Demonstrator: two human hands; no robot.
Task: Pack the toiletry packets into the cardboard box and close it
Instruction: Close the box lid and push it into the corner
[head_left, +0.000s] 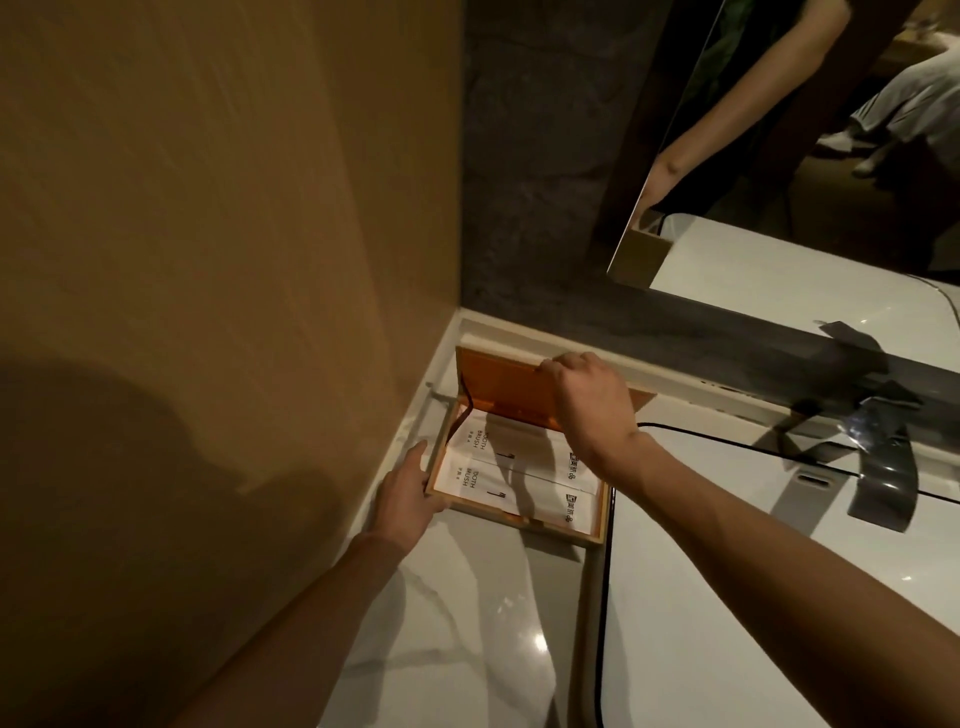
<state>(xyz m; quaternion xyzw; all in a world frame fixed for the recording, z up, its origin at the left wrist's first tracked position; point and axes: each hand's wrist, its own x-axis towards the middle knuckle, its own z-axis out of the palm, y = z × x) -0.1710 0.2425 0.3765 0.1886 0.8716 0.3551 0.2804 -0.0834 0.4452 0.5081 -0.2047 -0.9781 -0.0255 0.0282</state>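
Lying open in the 11 o'clock corner of the marble counter (467, 623), the cardboard box (519, 526) holds two white toothbrush packets side by side. The farther packet (519, 447) sits at 12 o'clock from the nearer packet (524, 491), and both are flat on the box floor with their long edges touching. Each carries the printed words "TOOTH BRUSH" at its 9 o'clock end. The box's hinged lid (498, 384) stands raised along the 12 o'clock side, its orange inner face tilted toward the camera.

The right hand (587, 400) reaches in from 4 o'clock and grips the lid, its fingers (550, 366) curled together over the top edge. The left hand (408, 491) comes from 7 o'clock and rests against the box's 9 o'clock wall. Its fingers (418, 452) are close together and mostly straight along that wall, and the thumb cannot be made out.

At 3 o'clock from the box lies a white sink basin (727, 597), just beside it. A chrome faucet (883, 467) stands farther out at 3 o'clock. A tan wall (208, 208) rises at 9 o'clock, touching the counter's edge. A mirror (779, 156) hangs at 1 o'clock above a dark stone strip, reflecting an arm.
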